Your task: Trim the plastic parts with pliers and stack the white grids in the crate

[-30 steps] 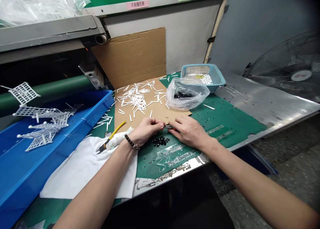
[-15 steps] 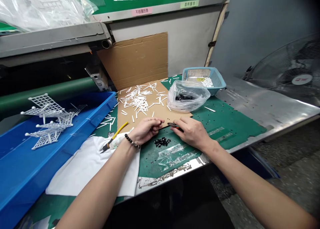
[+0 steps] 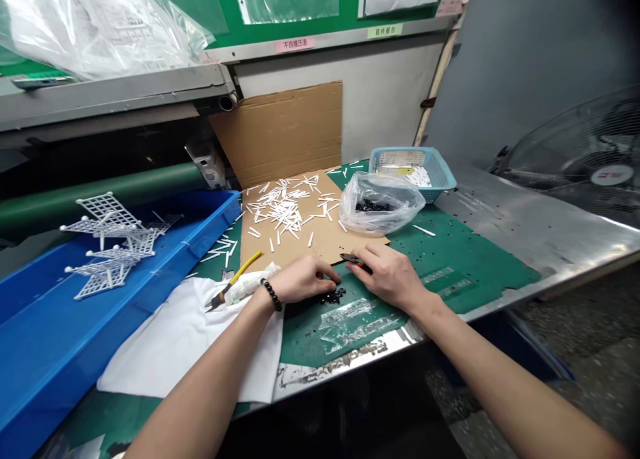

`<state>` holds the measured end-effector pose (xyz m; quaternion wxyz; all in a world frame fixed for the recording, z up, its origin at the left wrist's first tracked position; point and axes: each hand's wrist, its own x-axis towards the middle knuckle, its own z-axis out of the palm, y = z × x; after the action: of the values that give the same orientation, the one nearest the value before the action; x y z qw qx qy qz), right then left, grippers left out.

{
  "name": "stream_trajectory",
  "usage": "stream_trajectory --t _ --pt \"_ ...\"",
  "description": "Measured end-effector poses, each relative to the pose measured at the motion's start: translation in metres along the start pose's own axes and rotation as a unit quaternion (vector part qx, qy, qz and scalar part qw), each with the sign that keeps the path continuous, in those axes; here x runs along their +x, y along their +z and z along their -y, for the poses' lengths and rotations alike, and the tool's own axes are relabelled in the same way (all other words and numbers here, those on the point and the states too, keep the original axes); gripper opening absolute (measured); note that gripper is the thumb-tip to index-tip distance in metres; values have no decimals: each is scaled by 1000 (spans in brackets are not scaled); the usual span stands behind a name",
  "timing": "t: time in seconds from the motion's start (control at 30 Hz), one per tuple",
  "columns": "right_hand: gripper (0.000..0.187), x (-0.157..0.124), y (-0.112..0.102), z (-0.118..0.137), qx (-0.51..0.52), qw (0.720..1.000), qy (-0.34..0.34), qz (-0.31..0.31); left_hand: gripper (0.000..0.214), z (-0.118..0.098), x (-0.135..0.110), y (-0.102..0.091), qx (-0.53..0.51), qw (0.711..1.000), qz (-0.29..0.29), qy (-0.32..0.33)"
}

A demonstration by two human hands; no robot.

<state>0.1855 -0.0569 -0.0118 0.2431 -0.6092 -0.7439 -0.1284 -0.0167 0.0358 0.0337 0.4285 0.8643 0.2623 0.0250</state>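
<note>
Lowered left hand (image 3: 303,279) to black plastic bits (image 3: 333,299) near worktop (image 3: 530,204) front edge, can't tell if pinching; gripping nippers (image 3: 351,258) in right hand (image 3: 389,273), likely between cuts.

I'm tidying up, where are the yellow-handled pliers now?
In the head view, the yellow-handled pliers lie left of centre, jaws on the white cloth, left of the left hand.

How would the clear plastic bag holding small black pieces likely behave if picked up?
The clear plastic bag would probably be floppy, as its thin film is creased and slumped. The small black pieces inside look loose, so they would likely shift as it lifts. It seems light for its size, being mostly unfilled.
</note>
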Motion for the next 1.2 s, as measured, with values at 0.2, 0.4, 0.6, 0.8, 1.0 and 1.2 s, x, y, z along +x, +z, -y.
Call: stream_trajectory --t 0.2,0.4,0.6,0.8,1.0,1.2 --pt "26 -6 4 -2 11 999 -24 -28 14 0 -1 5 43 999 -6 -9" --pt "29 -10 16 -9 25 998 -31 -55 19 17 5 5 -69 997 11 -33" --pt "30 -11 18 -10 38 997 -24 -55 17 25 6 6 -142 988 49 -28" --pt "34 -12 20 -12 35 998 -25 -43 6 20 3 7 -259 961 62 -70" --pt "27 -7 9 -6 20 999 -32 -32 19 4 -2 5 -393 913 9 -110" --pt "22 -2 4 -1 6 1000 -17 -14 21 -1 -2 1 -364 926 25 -93"
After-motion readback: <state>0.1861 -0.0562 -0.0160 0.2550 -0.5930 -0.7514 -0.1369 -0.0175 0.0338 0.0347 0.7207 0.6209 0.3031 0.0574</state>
